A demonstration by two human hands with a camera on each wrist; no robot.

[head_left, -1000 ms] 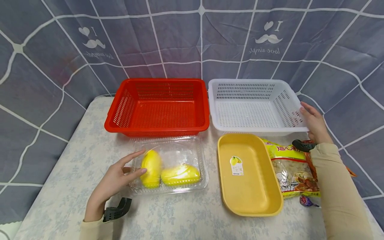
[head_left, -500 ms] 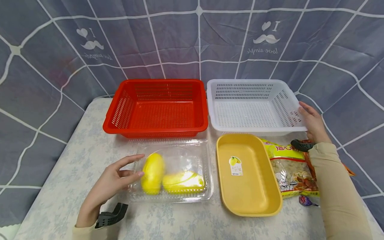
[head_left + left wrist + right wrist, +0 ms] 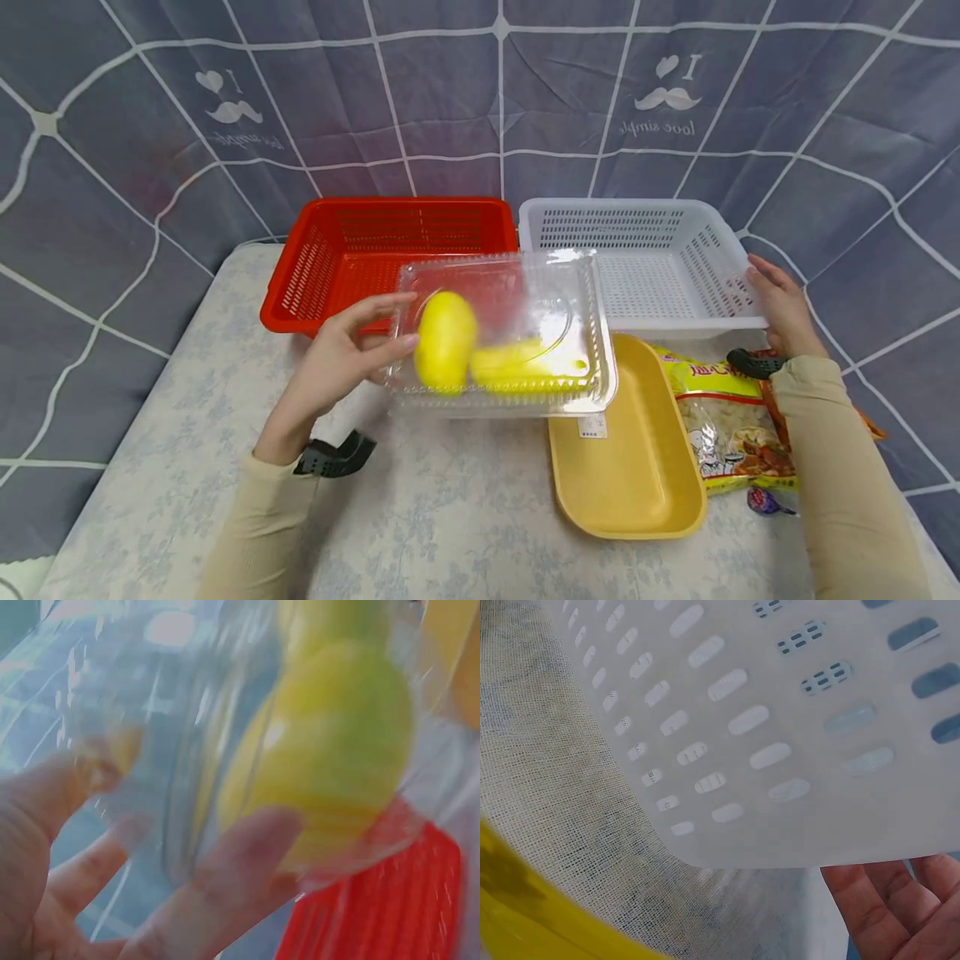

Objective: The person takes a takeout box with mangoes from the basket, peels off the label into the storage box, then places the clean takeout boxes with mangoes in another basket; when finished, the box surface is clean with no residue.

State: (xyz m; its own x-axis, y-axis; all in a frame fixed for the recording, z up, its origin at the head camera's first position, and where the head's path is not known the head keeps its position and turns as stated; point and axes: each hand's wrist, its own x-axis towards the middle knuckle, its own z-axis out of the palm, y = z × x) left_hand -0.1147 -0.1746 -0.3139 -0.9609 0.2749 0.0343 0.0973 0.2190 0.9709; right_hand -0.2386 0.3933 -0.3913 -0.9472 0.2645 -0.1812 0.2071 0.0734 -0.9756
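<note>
My left hand grips the left edge of a clear plastic clamshell box, thumb and fingers on either side. Inside it are two yellow mangoes, one standing lengthwise at the left and one lying crosswise. The box is lifted above the table and overlaps the red basket, the white basket and the yellow tray in the head view. In the left wrist view a mango shows blurred through the plastic. My right hand holds the right rim of the white basket.
Right of the yellow tray lies a yellow food packet, with an orange packet partly under my right forearm. A small purple wrapped candy lies just below them. A grey checked curtain hangs behind the baskets.
My left hand first drew the clear box slightly toward me, then raised it and carried it forward and right. My right hand has stayed at the white basket's rim.
</note>
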